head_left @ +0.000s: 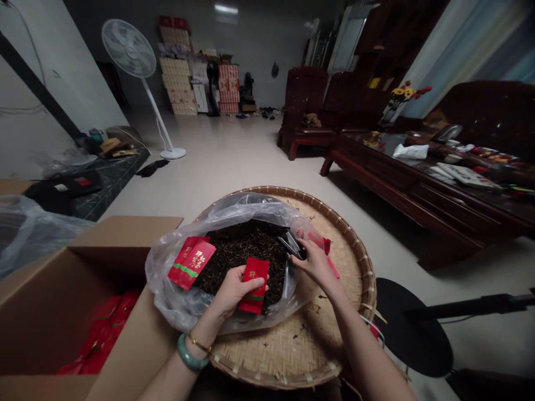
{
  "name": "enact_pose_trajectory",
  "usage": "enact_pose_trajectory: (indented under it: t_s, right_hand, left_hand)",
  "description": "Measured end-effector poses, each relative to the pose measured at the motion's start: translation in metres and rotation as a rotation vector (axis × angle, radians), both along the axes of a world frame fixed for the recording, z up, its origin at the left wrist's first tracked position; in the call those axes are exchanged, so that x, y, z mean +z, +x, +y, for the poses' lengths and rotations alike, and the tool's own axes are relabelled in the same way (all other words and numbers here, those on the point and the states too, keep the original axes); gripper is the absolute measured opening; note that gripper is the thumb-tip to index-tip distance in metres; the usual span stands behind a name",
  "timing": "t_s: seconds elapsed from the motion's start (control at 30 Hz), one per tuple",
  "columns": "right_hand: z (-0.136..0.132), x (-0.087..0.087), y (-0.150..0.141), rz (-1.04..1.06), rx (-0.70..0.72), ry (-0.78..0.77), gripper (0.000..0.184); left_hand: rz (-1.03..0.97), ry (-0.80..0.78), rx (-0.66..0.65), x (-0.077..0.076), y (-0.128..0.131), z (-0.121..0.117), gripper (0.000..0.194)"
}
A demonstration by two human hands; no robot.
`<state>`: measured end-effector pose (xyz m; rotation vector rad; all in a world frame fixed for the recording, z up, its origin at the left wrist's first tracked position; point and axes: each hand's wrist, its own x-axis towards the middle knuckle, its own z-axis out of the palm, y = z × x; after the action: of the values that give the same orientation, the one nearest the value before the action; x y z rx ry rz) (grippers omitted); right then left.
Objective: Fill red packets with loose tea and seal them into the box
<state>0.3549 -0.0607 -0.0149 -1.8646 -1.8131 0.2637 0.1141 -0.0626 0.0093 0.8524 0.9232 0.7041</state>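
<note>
My left hand (238, 292) is closed around a red packet (256, 281) with gold lettering and a green stripe, upright over the dark loose leaves. My right hand (311, 260) grips a small, shiny, dark scoop-like object (291, 245) at the right side of the leaves; its full shape is partly hidden by my fingers. The dark dried leaves (238, 239), looking like tea, fill an open clear plastic bag (167, 303). More red packets (192, 263) lie on the bag's left side. The bag rests on a round woven bamboo tray (309, 356).
An open cardboard box (137, 334) at my left holds several red packets (108, 334). Red pieces (327, 245) lie on the tray's right side. A black round stand base (412, 328) is on the floor at right, near a dark wooden table (397, 184). A white fan (167, 133) stands ahead.
</note>
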Motion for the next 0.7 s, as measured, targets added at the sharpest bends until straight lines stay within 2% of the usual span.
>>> enact_pose_trajectory:
  t_s: [0.17,0.27,0.37,0.43,0.57,0.7]
  right_hand:
    - [-0.004,0.003,-0.011,-0.128,0.026,-0.063,0.043]
    - [-0.005,0.007,-0.010,-0.012,0.024,-0.047,0.042]
    - [-0.011,0.022,-0.004,0.283,0.090,-0.078,0.046]
    - [-0.018,0.037,-0.004,0.437,0.216,-0.179,0.048]
    - [-0.027,0.066,-0.016,0.430,0.411,-0.294,0.049]
    - [-0.026,0.077,-0.034,0.374,0.470,-0.313,0.045]
  left_hand:
    - [0.010,0.040,-0.030,-0.001,0.000,0.001,0.048]
    - [0.020,0.059,-0.047,-0.002,-0.001,0.001,0.045]
    - [0.041,0.079,-0.056,-0.004,-0.003,0.001,0.044]
    - [0.057,0.099,-0.069,-0.006,-0.005,0.003,0.043]
    - [0.100,0.160,-0.110,-0.004,-0.004,0.004,0.039]
    - [0.159,0.225,-0.140,0.002,-0.002,0.002,0.037]
